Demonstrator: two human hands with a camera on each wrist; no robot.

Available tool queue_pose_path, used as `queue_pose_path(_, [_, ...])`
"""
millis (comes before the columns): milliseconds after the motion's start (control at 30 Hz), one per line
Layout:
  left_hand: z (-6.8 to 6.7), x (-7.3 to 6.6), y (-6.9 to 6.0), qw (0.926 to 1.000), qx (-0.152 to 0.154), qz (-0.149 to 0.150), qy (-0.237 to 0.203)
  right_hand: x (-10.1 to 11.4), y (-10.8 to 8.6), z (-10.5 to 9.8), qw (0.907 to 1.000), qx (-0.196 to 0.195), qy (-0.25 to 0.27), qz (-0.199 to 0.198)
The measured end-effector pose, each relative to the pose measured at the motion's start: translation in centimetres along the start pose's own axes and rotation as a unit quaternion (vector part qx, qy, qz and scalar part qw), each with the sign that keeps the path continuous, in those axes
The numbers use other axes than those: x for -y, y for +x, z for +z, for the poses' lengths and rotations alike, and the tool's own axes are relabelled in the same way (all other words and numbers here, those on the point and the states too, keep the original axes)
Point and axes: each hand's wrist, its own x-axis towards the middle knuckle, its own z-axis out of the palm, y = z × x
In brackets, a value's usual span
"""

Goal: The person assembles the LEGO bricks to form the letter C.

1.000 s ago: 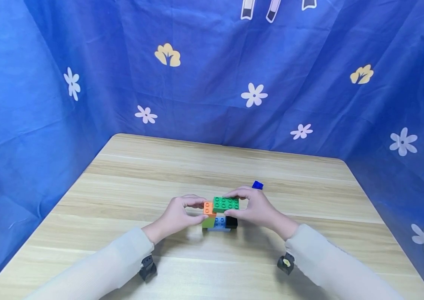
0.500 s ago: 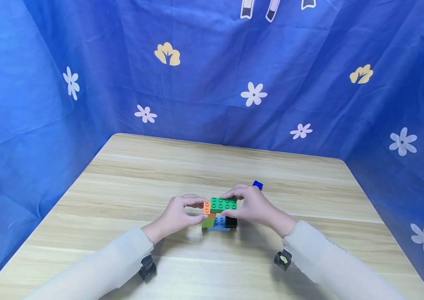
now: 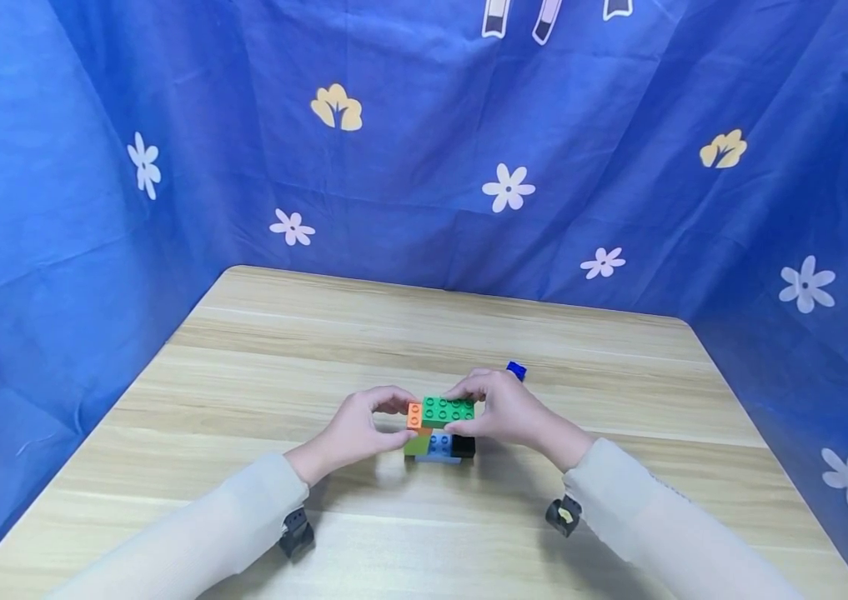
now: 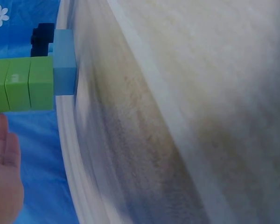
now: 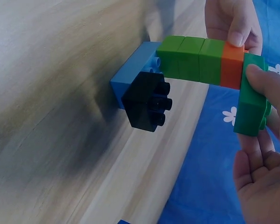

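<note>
A stack of lime-green bricks [image 5: 190, 58] rises from one end of a light-blue base brick [image 5: 134, 69]; a black brick [image 5: 141, 101] with studs up is mounted on the other end. Topping the lime stack is an orange brick [image 5: 232, 66], which my left hand [image 3: 358, 430] pinches between thumb and fingers. My right hand [image 3: 504, 407] pinches a green brick [image 5: 250, 105] by its sides. One end of the green brick lies on the orange one and the rest overhangs toward the black brick's side. Whether its studs are fully pressed together I cannot tell.
A small dark-blue brick [image 3: 517, 370] lies on the wooden table [image 3: 303, 333] just beyond my right hand. Blue patterned cloth [image 3: 408, 167] hangs behind the table and along both sides. Each wrist carries a small black camera [image 3: 296, 533].
My right hand has shifted slightly left, bringing the green brick farther over the orange brick. The left hand keeps its hold with almost no movement.
</note>
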Motion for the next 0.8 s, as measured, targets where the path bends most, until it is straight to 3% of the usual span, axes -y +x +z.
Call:
queue_pose_path(167, [0.4,-1.0,0.3,0.9997,0.005,-0.018,-0.019,0.1,0.0,-0.2,1.0,-0.002,-0.006,-0.008])
queue_pose_path(433, [1.1,-1.5,0.5,0.9982,-0.037,-0.021,-0.042,0.1,0.1,-0.2,0.9999,0.004,-0.008,-0.006])
queue_pose_path(667, [0.4,-4.9,0.2,0.9979,-0.039,-0.027,-0.044,-0.1,0.0,0.0,0.9998,-0.008,-0.013,-0.015])
queue_pose_path(800, [0.3,-5.0,0.2,0.9974,-0.039,-0.036,-0.048,-0.6,-0.1,0.5,0.9995,-0.019,-0.005,-0.023])
